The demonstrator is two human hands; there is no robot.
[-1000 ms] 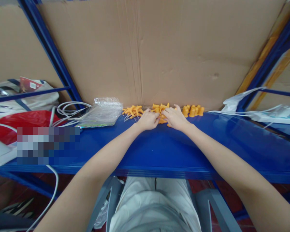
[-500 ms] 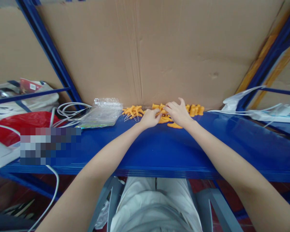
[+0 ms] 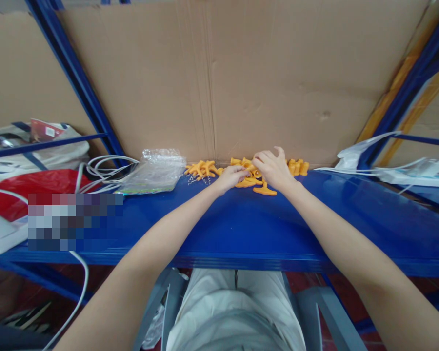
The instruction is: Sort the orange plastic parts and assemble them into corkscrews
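My left hand [image 3: 231, 179] has its fingers pressed together over the orange plastic pieces at the back of the blue table; what they grip is mostly hidden. Close on its right, my right hand [image 3: 272, 169] curls its fingertips onto the pile, one finger raised, and hides what is under it. A round orange piece with a hole [image 3: 256, 173] shows just below those fingertips. Two curved orange T-shaped handles [image 3: 265, 190] lie in front. To the left are several orange-handled corkscrews [image 3: 201, 168] with metal spirals. Several orange sleeves [image 3: 298, 167] stand to the right.
A cardboard sheet [image 3: 212, 87] backs the blue table [image 3: 241, 229]. Left of the corkscrews lie clear plastic bags [image 3: 155, 170], white cables [image 3: 102, 168] and a red bag [image 3: 54, 183]. A power strip [image 3: 417, 176] with cables sits at the right. Blue posts frame both sides.
Both hands have shifted slightly right. The left fingers now reach further across, and the round piece with a hole and more of the front T-shaped handle show between the hands.
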